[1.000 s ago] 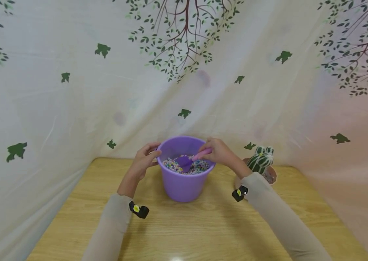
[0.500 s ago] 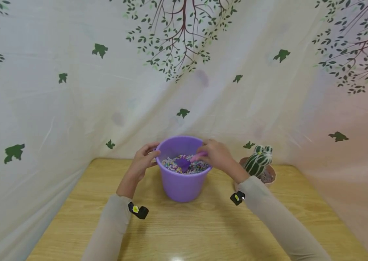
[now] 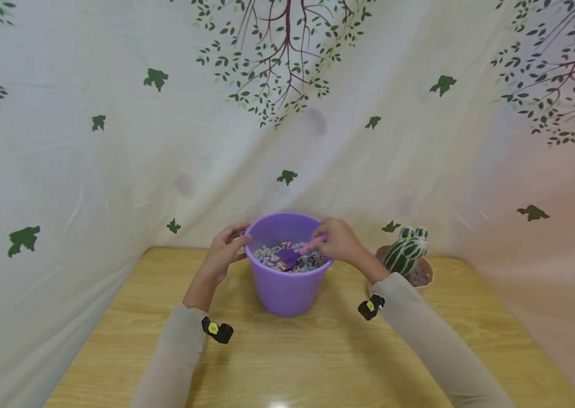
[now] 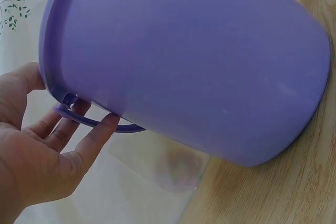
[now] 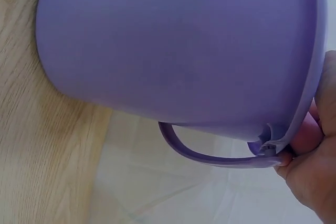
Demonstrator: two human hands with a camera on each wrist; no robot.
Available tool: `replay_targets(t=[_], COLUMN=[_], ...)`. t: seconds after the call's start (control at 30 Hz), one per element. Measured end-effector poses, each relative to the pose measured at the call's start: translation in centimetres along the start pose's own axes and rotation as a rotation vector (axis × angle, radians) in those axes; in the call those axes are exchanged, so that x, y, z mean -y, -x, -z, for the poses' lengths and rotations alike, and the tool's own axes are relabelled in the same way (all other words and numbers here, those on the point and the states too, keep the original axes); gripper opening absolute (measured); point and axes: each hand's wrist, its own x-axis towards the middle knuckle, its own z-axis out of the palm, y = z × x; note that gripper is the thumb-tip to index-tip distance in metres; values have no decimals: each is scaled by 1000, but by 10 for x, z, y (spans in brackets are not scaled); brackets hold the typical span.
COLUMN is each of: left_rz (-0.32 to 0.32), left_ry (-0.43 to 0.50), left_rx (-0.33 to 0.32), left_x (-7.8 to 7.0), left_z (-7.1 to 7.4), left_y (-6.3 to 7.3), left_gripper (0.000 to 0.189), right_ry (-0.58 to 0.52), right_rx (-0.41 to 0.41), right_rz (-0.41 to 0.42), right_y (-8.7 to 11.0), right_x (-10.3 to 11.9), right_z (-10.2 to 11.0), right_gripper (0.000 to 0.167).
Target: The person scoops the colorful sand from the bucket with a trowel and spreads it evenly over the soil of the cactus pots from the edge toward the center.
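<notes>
A purple bucket (image 3: 287, 293) stands on the table, partly filled with small multicoloured beads (image 3: 315, 263). My left hand (image 3: 221, 255) grips the left side of its rim. In the left wrist view the thumb sits at the rim, and the fingers reach round the hinge end of the purple bail handle (image 4: 126, 128) to the wall. Over the right rim, my right hand (image 3: 342, 242) holds a toy shovel (image 3: 312, 244) by its pink grip. The shovel's purple blade rests among the beads. In the right wrist view the bucket's rim hides the shovel.
A potted cactus (image 3: 404, 255) in a pinkish pot stands behind my right forearm. The wooden table (image 3: 287, 362) ends at the back against a white cloth (image 3: 114, 181) printed with leaves and branches. Both wrists carry small black cameras (image 3: 218, 330).
My right hand has moved left and down with the shovel, then back slightly to the right, shifting the blade in the beads. The left hand keeps its place on the bucket.
</notes>
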Motion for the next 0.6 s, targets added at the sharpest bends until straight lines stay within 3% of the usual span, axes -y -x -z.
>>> replay_targets(t=[0.33,0.6], left_rz=[25,23], left_ry=[1,-6], left_rx=[-7,5], left_x=[2,1], left_z=[0,1], left_y=[0,-1], left_gripper=[45,46], right_ry=[-132,-210], right_rx=[-17,-59], right_rz=[-69,-73], right_y=[5,11], right_x=[2,-2], right_z=[7,16], right_gripper=[17,13])
